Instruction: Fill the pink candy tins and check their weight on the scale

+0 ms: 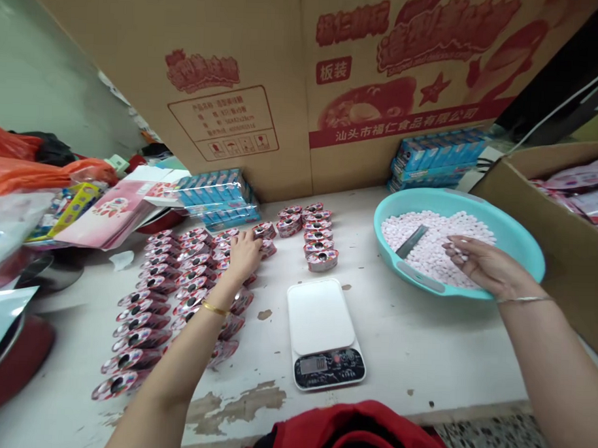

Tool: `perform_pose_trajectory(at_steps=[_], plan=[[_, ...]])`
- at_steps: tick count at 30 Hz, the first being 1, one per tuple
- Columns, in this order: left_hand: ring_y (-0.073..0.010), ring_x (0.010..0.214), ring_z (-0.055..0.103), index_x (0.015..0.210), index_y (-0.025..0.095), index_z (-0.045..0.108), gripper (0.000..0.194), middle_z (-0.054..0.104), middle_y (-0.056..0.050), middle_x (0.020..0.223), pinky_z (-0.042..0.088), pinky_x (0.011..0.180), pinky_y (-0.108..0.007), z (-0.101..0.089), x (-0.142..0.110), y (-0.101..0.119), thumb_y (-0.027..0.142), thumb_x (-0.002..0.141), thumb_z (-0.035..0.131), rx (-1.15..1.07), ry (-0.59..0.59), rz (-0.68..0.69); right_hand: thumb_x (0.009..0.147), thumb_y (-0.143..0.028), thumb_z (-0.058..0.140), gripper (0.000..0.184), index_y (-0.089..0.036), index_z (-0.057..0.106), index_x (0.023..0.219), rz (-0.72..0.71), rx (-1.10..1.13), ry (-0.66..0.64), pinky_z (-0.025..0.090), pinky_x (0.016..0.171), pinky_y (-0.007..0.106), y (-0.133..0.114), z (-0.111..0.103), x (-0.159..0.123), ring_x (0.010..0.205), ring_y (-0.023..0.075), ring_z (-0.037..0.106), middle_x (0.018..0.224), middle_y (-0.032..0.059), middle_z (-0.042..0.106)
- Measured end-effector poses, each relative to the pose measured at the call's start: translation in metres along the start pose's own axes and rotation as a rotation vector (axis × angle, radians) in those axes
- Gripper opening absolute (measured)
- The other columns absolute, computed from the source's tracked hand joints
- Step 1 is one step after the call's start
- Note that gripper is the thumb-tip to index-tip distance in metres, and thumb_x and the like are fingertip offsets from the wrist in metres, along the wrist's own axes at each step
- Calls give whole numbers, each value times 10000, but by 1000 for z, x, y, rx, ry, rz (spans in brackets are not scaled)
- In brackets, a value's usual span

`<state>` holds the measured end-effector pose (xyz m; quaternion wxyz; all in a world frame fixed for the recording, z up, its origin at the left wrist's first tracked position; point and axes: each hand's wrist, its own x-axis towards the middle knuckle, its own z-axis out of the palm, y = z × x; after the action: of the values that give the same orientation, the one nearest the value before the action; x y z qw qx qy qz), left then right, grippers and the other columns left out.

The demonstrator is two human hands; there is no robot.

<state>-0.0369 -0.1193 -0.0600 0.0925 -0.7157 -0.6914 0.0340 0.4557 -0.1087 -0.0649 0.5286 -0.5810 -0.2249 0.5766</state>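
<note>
My left hand (245, 253) reaches down among rows of small pink-and-red packets with dark round holes on top. Its curled fingers grip one packet at the back of these rows, though the fingertips partly hide it. Over the right side of a turquoise basin (521, 235), my right hand (479, 261) is closed, thumb against fingers, around some of the pale pink candies (439, 225). A flat metal strip (411, 241) lies in the candies. Between my hands sits a white kitchen scale (321, 316), its display seeming to read 0.0. A separate column of packets (319, 235) stands behind it.
A large printed cardboard carton (293, 119) walls off the table's back. Blue wrapped box stacks (221, 198) stand against it. An open carton (549, 213) borders the basin at right. Pink printed sheets (113, 208), plastic bags and a red bowl (22, 364) crowd the left.
</note>
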Motion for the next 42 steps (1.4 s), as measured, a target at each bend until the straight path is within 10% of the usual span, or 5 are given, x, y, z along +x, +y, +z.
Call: perform_pose_trajectory(at_steps=[8, 14, 21, 31, 42], plan=[[-184, 744, 575, 877, 190, 583, 338, 633, -54, 835, 385, 662, -307, -62, -73, 78, 505, 927, 473, -344, 14, 260, 760, 62, 612, 180, -106, 677, 767, 53, -24, -51, 456, 580, 114, -6, 4, -9, 666, 60, 597, 766, 54, 625], [-233, 869, 630, 1107, 171, 535, 301, 677, -82, 940, 455, 768, -368, -48, -101, 128, 398, 910, 544, -413, -81, 406, 808, 10, 626, 134, -107, 676, 765, 63, -23, -72, 456, 627, 133, -11, 6, -15, 675, 53, 587, 789, 66, 627], [-216, 1021, 610, 1220, 193, 527, 428, 643, -90, 1116, 494, 862, -355, -33, -133, 87, 447, 883, 595, -657, 144, 302, 796, -34, 671, 90, -124, 673, 803, 3, -83, -158, 399, 568, 151, -21, 18, -46, 678, 40, 569, 822, 70, 634], [-177, 855, 610, 1105, 184, 578, 262, 631, -56, 920, 501, 795, -335, 59, -253, 69, 368, 932, 508, -823, 89, -139, 824, -234, 655, 115, -156, 669, 907, -39, -755, -821, 346, 552, 243, 17, 134, -137, 588, 91, 473, 664, -1, 580], [-210, 904, 578, 1082, 191, 604, 239, 630, -66, 930, 449, 835, -361, 77, -262, 74, 346, 930, 504, -740, 155, -153, 888, -102, 463, 215, -143, 674, 884, -501, -1594, -940, 376, 730, 280, 39, 185, -153, 832, 180, 563, 919, 96, 686]])
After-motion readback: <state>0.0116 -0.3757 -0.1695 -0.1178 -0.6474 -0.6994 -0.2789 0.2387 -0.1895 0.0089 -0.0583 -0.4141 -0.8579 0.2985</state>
